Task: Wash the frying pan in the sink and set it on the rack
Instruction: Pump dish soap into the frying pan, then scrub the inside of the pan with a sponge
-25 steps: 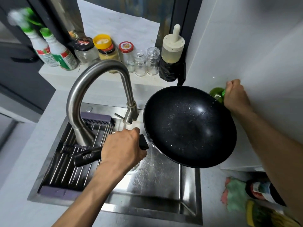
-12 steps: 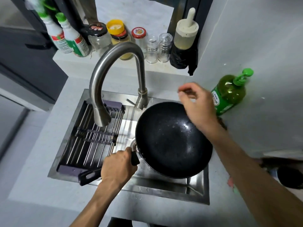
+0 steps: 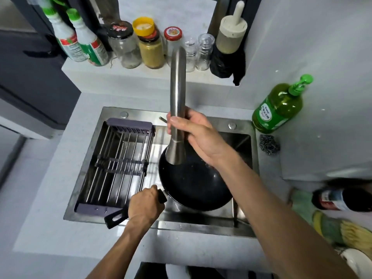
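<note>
**Pan held over the sink, right hand on the tap**

Nearest, the left hand [image 3: 145, 206] is clenched round the black handle [image 3: 116, 216] of the pan [image 3: 193, 186], whose free end sticks out over the sink's front rim. The pan sits in the right part of the sink [image 3: 201, 228], its dark inside facing up, with small pale specks on it.

Left of the pan, the rack [image 3: 114, 164] spans the left half of the sink, nothing on its bars.

Above the pan, the right hand [image 3: 198, 133] is wrapped round the steel tap [image 3: 177, 109], thumb on the near side, and the spout end hangs over the pan's far edge.

On the counter to the right lie a steel scourer [image 3: 269, 144] and, just behind it, a green soap bottle [image 3: 278, 107] with a pump top.

Farthest, a ledge [image 3: 141, 74] carries jars [image 3: 151, 47] and spray bottles [image 3: 80, 43] in a row.
</note>
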The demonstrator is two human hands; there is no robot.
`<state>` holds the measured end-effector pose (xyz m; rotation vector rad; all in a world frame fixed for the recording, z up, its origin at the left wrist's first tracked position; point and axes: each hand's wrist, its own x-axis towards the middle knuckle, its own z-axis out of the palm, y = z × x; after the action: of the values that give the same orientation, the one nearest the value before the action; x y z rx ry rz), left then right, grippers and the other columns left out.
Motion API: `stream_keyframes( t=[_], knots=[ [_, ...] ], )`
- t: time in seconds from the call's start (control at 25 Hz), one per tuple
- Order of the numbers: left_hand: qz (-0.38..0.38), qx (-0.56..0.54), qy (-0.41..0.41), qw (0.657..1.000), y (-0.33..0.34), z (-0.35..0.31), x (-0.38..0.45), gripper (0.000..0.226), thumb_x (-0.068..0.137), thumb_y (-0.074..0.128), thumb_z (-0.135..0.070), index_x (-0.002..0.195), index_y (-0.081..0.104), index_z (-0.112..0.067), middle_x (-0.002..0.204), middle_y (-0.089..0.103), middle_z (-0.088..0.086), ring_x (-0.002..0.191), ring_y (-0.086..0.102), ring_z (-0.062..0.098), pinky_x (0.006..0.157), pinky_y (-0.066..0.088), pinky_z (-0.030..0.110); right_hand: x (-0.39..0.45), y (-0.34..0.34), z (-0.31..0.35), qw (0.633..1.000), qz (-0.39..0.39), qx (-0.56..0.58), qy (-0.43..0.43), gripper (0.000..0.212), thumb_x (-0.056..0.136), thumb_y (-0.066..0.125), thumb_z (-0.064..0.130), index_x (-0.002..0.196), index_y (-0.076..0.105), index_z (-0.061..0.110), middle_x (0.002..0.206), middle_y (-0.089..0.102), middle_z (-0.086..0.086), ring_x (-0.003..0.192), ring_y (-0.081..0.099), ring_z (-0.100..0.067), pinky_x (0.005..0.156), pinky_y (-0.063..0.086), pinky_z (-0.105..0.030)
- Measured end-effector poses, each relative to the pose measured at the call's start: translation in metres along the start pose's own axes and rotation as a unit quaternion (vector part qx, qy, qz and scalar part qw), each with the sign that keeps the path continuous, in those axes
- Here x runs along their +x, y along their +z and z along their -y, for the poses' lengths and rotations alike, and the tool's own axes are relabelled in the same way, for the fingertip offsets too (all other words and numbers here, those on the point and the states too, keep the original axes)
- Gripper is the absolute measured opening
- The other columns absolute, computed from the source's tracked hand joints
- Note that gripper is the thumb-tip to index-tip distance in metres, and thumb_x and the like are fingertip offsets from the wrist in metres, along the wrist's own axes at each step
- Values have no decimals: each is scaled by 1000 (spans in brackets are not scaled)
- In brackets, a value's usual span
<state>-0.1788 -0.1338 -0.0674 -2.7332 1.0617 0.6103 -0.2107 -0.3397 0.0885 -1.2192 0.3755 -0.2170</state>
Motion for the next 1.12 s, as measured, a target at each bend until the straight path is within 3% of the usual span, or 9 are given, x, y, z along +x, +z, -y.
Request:
stream_keyframes(
  t=[0.2,0.4,0.52,0.6,0.68,0.76,0.88,1.0,1.12],
  knots=[
    [16,-21,15,1000,32,-8,21,35,79,64,-43,99,56,-17,91,70,2,84,67,22,69,47,31,-26,-73,8,965,-209,-129,-95,13,89,67,17,100,70,23,87,60,-6,83,56,-20,83,49,-32],
    [41,-40,11,998,74,-19,52,44,80,67,-48,104,50,-15,96,70,5,89,67,25,71,48,33,-31,-122,-26,952,-229,-148,-135,19,87,70,22,106,71,21,100,71,-10,97,66,-27,93,54,-40],
    [78,-45,-9,996,96,-15,56,47,80,67,-50,105,47,-15,98,68,7,91,64,27,72,48,36,-53,-151,-84,938,-335,-65,-57,20,88,64,17,106,71,20,103,72,-1,98,66,-14,91,52,-33],
    [110,-23,-13,994,97,-15,55,51,81,63,-54,110,50,-13,107,64,9,101,58,29,81,49,40,-58,-177,-117,858,-448,-250,40,31,87,60,13,117,66,20,113,68,0,104,63,-14,93,51,-39],
    [110,-54,-21,992,75,-18,64,54,84,59,-55,115,56,-11,115,57,11,109,51,30,87,46,42,-50,-210,-132,769,-424,-456,146,57,86,58,12,142,47,15,148,44,-11,134,44,-30,110,38,-46],
    [-10,-167,11,986,35,-21,82,43,88,58,-42,115,58,-9,117,54,14,109,50,34,89,44,42,-36,-238,-137,734,-374,-517,231,76,86,60,16,154,26,18,163,17,-13,147,21,-36,116,26,-51],
    [-237,-201,98,945,-35,-31,134,46,86,54,-24,128,49,-6,129,46,19,111,46,36,92,40,43,-30,-264,-155,709,-323,-569,265,65,91,60,23,150,35,15,157,27,-19,140,31,-43,110,31,-53],
    [-245,-125,94,957,-83,-33,186,40,93,45,-22,128,48,-4,130,50,21,113,47,37,93,43,47,-43,-262,-171,676,-335,-628,192,53,89,61,13,139,46,6,145,40,-25,128,39,-45,102,38,-51],
    [-207,-150,68,964,-84,-22,187,23,93,41,-16,89,62,-8,83,65,20,75,59,36,62,47,41,-45,-257,-173,691,-357,-596,200,50,87,60,7,135,47,6,136,48,-22,118,47,-43,90,44,-48]
  ],
)
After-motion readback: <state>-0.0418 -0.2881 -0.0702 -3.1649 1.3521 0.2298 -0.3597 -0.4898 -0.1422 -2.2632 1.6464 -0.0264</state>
